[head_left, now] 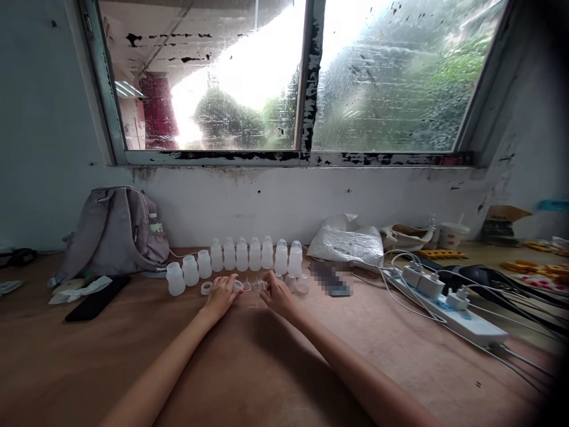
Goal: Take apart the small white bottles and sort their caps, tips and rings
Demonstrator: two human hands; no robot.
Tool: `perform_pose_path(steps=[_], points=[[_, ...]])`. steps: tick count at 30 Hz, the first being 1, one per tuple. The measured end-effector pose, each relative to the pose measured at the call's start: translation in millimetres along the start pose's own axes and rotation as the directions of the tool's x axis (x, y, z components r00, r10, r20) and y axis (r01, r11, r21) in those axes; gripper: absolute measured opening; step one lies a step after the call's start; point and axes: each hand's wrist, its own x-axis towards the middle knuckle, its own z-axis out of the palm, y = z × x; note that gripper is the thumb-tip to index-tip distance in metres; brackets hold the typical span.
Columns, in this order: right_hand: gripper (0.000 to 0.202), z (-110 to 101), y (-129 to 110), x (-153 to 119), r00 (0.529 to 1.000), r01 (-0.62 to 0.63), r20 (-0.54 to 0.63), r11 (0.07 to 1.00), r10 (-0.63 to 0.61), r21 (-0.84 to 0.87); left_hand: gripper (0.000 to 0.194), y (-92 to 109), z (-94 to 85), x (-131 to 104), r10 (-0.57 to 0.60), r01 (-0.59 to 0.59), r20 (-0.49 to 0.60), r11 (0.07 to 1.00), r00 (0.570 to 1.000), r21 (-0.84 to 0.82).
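Note:
My left hand (220, 298) rests low over the table, its fingers curled at a white bottle collar ring (238, 286). Just left of that hand lies another white ring (206, 288). Clear bottle nipples (248, 284) lie on the table between my hands. My right hand (276, 295) is closed in a pinch beside them; what sits in its fingertips is too small to make out. Behind my hands runs a row of frosted baby bottles (242, 255), several with tops on. At the left end, an open bottle (176, 280) stands with two other topless ones. Clear caps (302, 286) lie right of my right hand.
A grey backpack (113, 231) leans on the wall, with a black phone (98, 298) and tissue (82, 289) before it. Right of the bottles are a silver bag (347, 240), a blurred-out object (331, 279) and a power strip (466, 323) with trailing cables.

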Motion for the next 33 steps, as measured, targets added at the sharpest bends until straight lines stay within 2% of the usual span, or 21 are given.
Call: perform_pose_path(steps=[2, 5, 8, 11, 13, 22, 27, 33], points=[[0.023, 1, 6, 22, 1.0, -0.02, 0.001, 0.999, 0.02, -0.044, 0.038, -7, 3.5, 6, 0.003, -0.005, 0.043, 0.999, 0.999, 0.049], [0.02, 3, 16, 48, 0.991, -0.1, 0.072, 0.988, 0.11, -0.121, 0.034, -14, 10.4, 8, -0.03, 0.026, 0.045, 0.996, 0.999, 0.086], [0.018, 6, 26, 58, 0.988, -0.109, 0.084, 0.965, 0.132, -0.237, 0.031, -16, 16.5, 3, -0.081, 0.078, 0.016, 0.991, 0.997, 0.108], [0.02, 8, 34, 55, 0.992, -0.071, 0.071, 0.914, 0.109, -0.4, 0.033, -15, 18.0, -2, -0.123, 0.124, -0.015, 0.985, 0.992, 0.119], [0.022, 8, 36, 50, 0.988, -0.055, 0.106, 0.89, 0.115, -0.453, 0.038, -14, 16.9, -5, -0.152, 0.153, -0.019, 0.98, 0.988, 0.129], [0.02, 12, 27, 40, 0.967, 0.019, 0.227, 0.853, 0.117, -0.522, 0.05, -18, 17.5, -8, -0.299, 0.275, 0.106, 0.941, 0.948, 0.196], [0.023, 14, 26, 42, 0.952, 0.006, 0.261, 0.841, 0.161, -0.541, 0.052, -19, 17.6, -8, -0.366, 0.332, 0.143, 0.918, 0.919, 0.216], [0.024, 15, 18, 42, 0.943, -0.022, 0.268, 0.843, 0.196, -0.538, 0.049, -21, 20.3, -9, -0.37, 0.341, 0.106, 0.914, 0.923, 0.221]])
